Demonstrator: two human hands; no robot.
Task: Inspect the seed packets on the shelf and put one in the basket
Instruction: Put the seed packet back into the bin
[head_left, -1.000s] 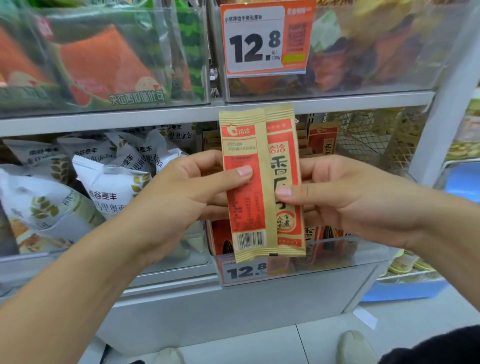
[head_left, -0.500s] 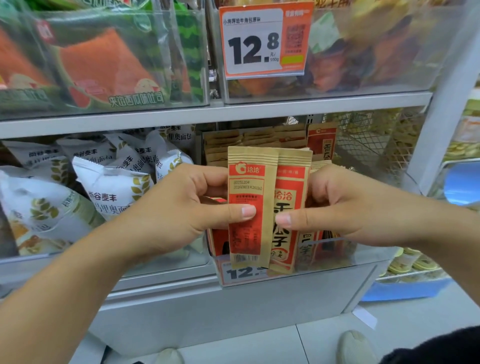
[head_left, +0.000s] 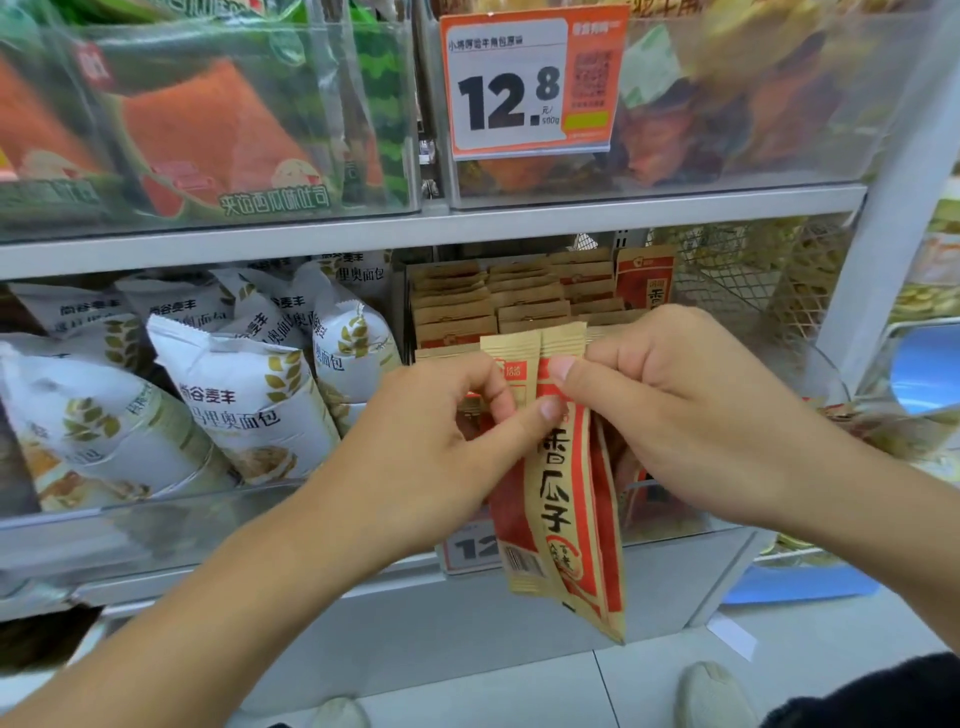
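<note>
Two tan-and-red seed packets (head_left: 558, 499) hang upright in front of the lower shelf bin, one overlapping the other. My left hand (head_left: 441, 441) pinches the left packet near its top between thumb and fingers. My right hand (head_left: 670, 415) pinches the front packet's upper part from the right, thumb on its face. Behind them, several more seed packets (head_left: 524, 296) stand in rows inside the clear bin (head_left: 670, 519). No basket is in view.
White bread bags (head_left: 244, 405) fill the bin to the left. The upper shelf holds clear bins of snacks with a 12.8 price tag (head_left: 530, 85). A wire mesh divider (head_left: 753, 280) stands right of the packets. My shoes and the tiled floor show below.
Both hands have slid up towards the packets' tops and come closer together. The packets have dropped lower, and the front one has swung so that its bottom points down and right.
</note>
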